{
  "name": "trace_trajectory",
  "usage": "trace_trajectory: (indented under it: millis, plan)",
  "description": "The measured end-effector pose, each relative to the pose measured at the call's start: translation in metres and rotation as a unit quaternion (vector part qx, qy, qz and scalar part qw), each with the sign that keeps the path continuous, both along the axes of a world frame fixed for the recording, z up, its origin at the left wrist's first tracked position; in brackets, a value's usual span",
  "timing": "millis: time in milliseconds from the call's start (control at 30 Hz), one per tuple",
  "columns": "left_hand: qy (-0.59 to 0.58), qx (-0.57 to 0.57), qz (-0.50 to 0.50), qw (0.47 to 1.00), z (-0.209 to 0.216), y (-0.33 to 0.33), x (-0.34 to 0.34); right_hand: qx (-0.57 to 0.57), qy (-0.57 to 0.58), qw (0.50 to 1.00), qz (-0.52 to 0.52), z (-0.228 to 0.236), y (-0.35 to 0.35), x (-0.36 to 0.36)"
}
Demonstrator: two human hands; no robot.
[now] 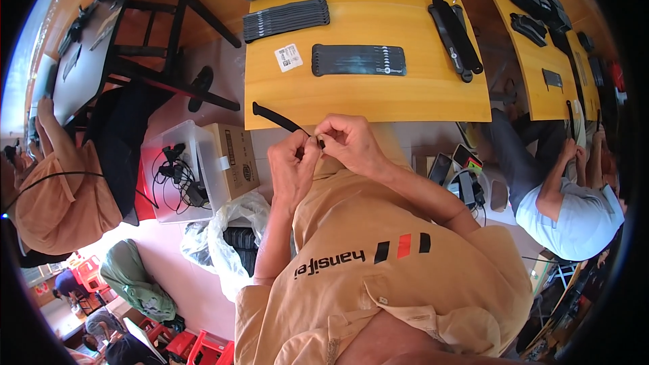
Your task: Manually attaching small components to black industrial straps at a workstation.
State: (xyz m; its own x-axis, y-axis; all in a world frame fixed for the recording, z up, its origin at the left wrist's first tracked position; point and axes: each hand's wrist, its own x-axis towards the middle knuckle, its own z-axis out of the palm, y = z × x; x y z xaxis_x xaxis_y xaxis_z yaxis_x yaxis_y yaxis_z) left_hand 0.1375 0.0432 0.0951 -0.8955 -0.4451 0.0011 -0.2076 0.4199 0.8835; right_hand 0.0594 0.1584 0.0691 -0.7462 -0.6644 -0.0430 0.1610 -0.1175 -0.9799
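A narrow, flat black strap (pixel 278 117) with a rounded tip bows slightly and stretches toward ten o'clock from the left hand (pixel 291 162), showing against the seven o'clock corner of the yellow table (pixel 378 100); left thumb and fingers pinch it, while the right hand (pixel 350 143), at two o'clock from the left, pinches its mostly hidden near end

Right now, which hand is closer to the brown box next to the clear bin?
Left. The left hand is just to the right of the brown box, apart from it; the right hand is farther right, beyond the left hand.
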Motion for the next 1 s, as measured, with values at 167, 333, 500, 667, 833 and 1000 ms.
trace_trajectory:
  millis: [167, 333, 500, 667, 833, 1000]
  plan:
    - [0.099, 0.256, 0.002, 0.962, -0.006, -0.001, 0.002, -0.062, -0.148, 0.986, 0.045, 0.008, 0.002, -0.005]
    - [0.110, 0.391, 0.008, 0.914, -0.003, 0.002, 0.001, -0.087, -0.230, 0.964, 0.101, 0.013, 0.005, -0.011]
    - [0.089, 0.323, 0.015, 0.942, 0.004, 0.006, -0.003, -0.058, 0.007, 0.990, 0.126, 0.015, 0.009, -0.013]
    - [0.084, 0.362, -0.016, 0.928, 0.001, 0.005, -0.002, -0.036, -0.026, 0.984, 0.170, 0.016, 0.012, -0.020]
    - [0.082, 0.275, -0.021, 0.958, 0.000, 0.004, -0.004, -0.019, -0.027, 0.988, 0.149, 0.021, 0.009, -0.018]
    - [0.027, 0.106, -0.038, 0.993, -0.001, -0.002, -0.003, -0.085, -0.100, 0.982, 0.135, 0.022, 0.008, -0.013]
